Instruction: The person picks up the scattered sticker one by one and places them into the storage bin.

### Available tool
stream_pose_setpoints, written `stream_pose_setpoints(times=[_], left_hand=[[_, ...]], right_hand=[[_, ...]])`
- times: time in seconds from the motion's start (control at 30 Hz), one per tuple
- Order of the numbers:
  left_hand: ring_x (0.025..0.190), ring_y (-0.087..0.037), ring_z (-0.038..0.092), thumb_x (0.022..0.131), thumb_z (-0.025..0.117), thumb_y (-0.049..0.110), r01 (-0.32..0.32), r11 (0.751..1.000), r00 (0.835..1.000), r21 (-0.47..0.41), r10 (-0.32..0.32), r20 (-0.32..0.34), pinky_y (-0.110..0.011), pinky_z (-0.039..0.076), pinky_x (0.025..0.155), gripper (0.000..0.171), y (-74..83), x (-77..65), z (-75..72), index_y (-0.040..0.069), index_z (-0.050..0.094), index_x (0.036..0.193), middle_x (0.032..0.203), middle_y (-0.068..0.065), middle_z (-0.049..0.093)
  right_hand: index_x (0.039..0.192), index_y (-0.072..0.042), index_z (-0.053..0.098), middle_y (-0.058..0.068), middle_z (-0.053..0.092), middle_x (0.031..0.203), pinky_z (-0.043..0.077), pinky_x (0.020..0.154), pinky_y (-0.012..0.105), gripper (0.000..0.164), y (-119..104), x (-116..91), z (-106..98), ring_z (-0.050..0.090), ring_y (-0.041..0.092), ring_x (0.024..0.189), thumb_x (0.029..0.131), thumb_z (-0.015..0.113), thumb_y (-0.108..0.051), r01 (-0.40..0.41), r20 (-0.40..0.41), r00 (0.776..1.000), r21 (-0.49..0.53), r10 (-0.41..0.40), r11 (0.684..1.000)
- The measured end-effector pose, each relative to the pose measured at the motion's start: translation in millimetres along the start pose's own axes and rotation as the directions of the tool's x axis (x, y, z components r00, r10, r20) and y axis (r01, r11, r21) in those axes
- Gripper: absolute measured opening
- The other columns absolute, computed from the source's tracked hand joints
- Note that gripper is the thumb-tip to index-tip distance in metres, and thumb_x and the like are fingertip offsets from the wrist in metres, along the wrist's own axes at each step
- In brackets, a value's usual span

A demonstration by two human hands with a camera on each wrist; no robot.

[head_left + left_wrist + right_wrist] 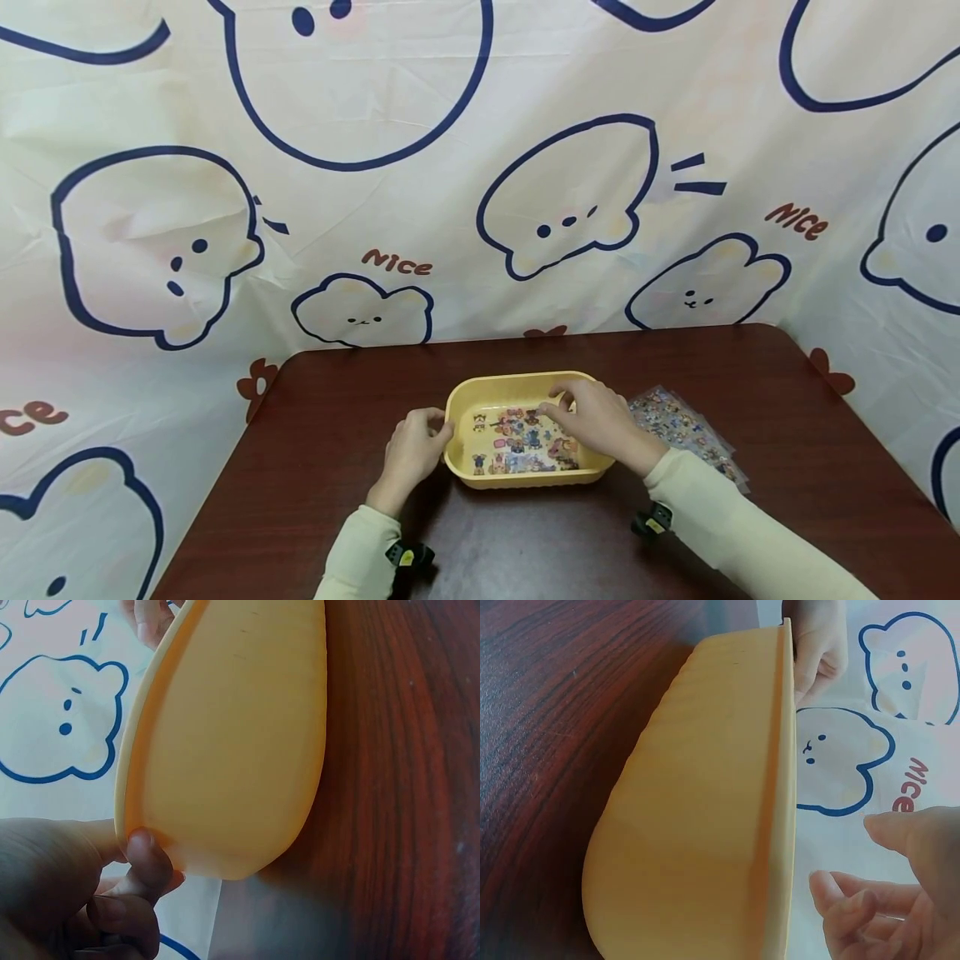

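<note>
A yellow plastic basin (468,479) with rounded corners sits on the dark wooden table. Many small colourful cartoon stickers or cutouts (531,439) lie over its bottom; I cannot tell whether they are loose or on sheets. My left hand (412,450) grips the basin's left end, and the left wrist view shows the fingers (142,859) pinching the rim. Over the basin's right part hovers my right hand (596,417). Its thumb and fingers (847,907) are loosely bent and apart, and nothing shows between them in the right wrist view.
Several clear packets (686,429) with small colourful prints lie overlapping to the right of the basin, close to my right forearm. The brown table (517,542) reaches back to a white cloth (450,208) printed with cartoon outlines, which hangs behind and beside it.
</note>
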State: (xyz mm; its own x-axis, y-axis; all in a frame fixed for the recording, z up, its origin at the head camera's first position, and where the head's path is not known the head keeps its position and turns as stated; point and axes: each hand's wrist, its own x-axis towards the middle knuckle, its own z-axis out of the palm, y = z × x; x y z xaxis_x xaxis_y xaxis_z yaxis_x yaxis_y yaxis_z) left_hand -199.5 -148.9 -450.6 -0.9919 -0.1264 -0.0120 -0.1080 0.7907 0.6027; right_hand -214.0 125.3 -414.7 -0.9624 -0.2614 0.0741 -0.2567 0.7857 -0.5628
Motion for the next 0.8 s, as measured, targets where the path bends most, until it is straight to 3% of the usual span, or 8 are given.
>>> stream_pose_setpoints(times=[0.27,0.8], left_hand=[[0.067,-0.010,0.063,0.094,0.066,0.028,-0.014,1.000,1.000,-0.007,0.014,0.002,-0.037,0.047,0.065,0.030,-1.2,-0.3,0.0,0.009,0.073,0.115,0.079,0.002,0.073],[0.064,-0.009,0.061,0.094,0.067,0.028,-0.021,1.000,1.000,-0.019,0.021,-0.008,-0.035,0.046,0.063,0.030,-1.2,-0.4,0.6,0.009,0.074,0.115,0.075,0.003,0.072]], right_hand=[[0.121,-0.011,0.070,-0.006,0.068,0.083,0.032,0.044,0.027,0.040,1.9,-1.9,-3.9,0.042,0.009,0.048,0.096,0.067,-0.042,0.011,-0.009,1.000,-0.013,-0.011,1.000],[0.118,-0.012,0.072,-0.003,0.071,0.086,0.032,0.044,0.026,0.036,6.0,-5.9,-14.4,0.044,0.009,0.049,0.096,0.066,-0.041,0.018,-0.059,0.998,-0.064,-0.022,0.998]])
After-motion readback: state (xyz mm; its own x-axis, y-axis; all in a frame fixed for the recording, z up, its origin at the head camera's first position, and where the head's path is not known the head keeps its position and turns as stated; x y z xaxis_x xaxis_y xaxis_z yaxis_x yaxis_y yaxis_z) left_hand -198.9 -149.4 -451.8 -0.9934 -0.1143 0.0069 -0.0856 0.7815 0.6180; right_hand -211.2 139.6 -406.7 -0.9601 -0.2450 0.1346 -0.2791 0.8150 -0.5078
